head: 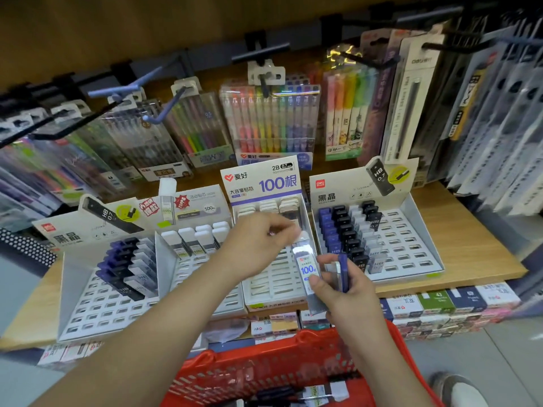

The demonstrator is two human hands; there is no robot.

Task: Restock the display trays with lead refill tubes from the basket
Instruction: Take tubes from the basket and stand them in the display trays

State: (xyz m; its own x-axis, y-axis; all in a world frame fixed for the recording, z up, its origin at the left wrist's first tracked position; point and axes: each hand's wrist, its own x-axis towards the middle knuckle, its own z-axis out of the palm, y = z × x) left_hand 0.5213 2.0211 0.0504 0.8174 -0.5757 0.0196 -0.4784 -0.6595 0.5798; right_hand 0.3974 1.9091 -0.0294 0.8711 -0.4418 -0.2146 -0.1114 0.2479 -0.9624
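Note:
Several white display trays stand on the wooden shelf. The middle tray (pixel 276 292) has a "100" header card and white-capped tubes in its back rows. My right hand (pixel 340 289) grips a few lead refill tubes, among them a clear "100" tube (pixel 307 270) and a blue-capped tube (pixel 343 271). My left hand (pixel 258 245) pinches the white cap end of the clear tube, above the middle tray. The red basket (pixel 264 374) sits below the shelf edge with more tubes (pixel 308 393) lying in it.
The right tray (pixel 411 248) holds blue, black and white tubes in its left columns. The left tray (pixel 88 304) and a white-capped tray (pixel 199 259) are partly filled. Pen packs hang on hooks (pixel 264 51) behind. Boxed goods line the shelf below.

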